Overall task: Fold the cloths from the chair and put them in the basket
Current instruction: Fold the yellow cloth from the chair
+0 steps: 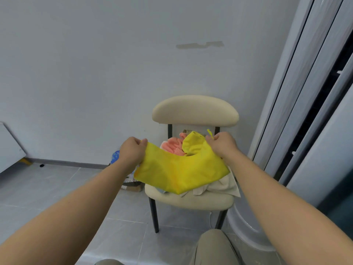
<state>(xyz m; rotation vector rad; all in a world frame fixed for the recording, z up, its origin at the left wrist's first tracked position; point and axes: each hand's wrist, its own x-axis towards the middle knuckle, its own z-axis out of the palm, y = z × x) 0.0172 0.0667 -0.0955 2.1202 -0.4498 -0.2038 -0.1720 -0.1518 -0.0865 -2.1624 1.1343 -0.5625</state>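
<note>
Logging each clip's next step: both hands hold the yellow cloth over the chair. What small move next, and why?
Probably bring the left hand to the right hand, folding the yellow cloth in half: each grips a top corner; it hangs unfolded.

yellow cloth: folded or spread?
Spread, not folded: the yellow fabric cloth hangs open between left hand and right hand, each gripping its top edge.
</note>
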